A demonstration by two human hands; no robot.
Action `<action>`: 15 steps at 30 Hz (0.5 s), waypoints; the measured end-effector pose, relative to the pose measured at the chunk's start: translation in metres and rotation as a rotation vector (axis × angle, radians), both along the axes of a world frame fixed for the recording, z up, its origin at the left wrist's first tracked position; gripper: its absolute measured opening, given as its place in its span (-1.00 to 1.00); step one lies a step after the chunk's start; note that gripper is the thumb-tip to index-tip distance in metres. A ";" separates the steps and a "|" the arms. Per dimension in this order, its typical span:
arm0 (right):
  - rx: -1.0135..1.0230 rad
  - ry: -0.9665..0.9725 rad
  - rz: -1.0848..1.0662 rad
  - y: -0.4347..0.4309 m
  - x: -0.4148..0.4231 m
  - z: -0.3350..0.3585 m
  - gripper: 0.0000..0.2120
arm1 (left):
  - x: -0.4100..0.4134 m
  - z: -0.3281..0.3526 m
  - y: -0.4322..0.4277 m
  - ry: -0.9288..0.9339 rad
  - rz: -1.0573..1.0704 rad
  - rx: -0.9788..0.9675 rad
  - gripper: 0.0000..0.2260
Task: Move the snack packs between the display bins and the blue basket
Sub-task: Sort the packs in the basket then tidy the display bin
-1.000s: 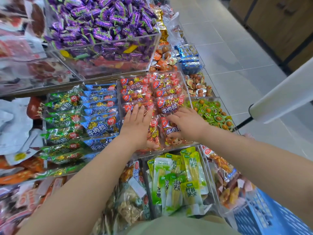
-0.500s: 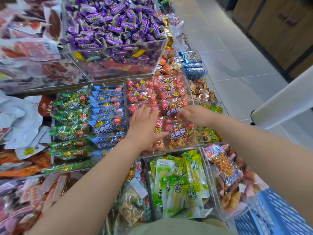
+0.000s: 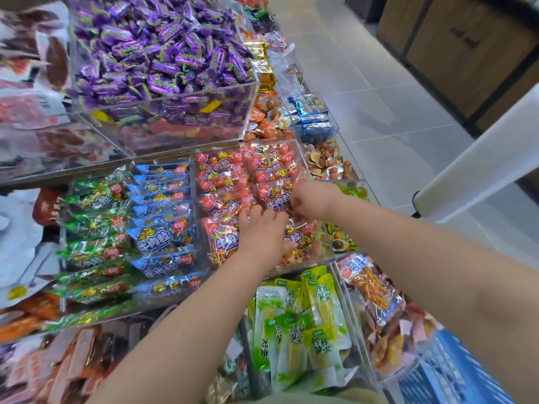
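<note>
Red snack packs fill a clear display bin at the middle of the shelf. My left hand lies flat on the packs at the bin's near end, fingers spread. My right hand is curled on a red pack in the bin's right column, fingers pinching its edge. The blue basket shows only as a corner at the lower right, below my right forearm.
Blue packs and green packs fill the bin to the left. A raised bin of purple candies stands behind. Light-green packs lie in the near bin. Tiled floor and a white post lie to the right.
Both hands have slid further back along the red bin. My right hand moved left from the bin's right edge and closed on a red pack.
</note>
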State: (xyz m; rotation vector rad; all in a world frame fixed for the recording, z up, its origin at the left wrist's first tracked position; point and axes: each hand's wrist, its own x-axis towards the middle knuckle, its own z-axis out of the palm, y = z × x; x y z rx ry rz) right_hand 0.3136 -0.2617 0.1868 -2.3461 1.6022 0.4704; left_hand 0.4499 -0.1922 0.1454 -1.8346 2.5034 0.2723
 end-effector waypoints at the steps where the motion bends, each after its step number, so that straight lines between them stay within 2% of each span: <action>1: -0.019 -0.042 -0.012 0.000 -0.004 0.000 -0.86 | 0.000 -0.002 -0.001 -0.012 -0.009 0.000 -0.53; 6: -0.082 -0.136 -0.020 -0.005 0.002 -0.001 -0.85 | -0.001 -0.006 -0.003 -0.084 -0.025 0.040 -0.53; 9: -0.118 -0.188 0.013 -0.005 -0.001 -0.004 -0.80 | -0.005 -0.007 -0.005 -0.055 0.004 0.037 -0.54; 12: -0.129 -0.330 -0.027 0.001 -0.013 -0.008 -0.75 | -0.010 -0.005 -0.004 -0.001 0.044 0.024 -0.52; 15: -0.174 -0.571 -0.135 0.013 -0.024 -0.011 -0.71 | -0.009 -0.003 -0.002 0.069 0.089 -0.010 -0.45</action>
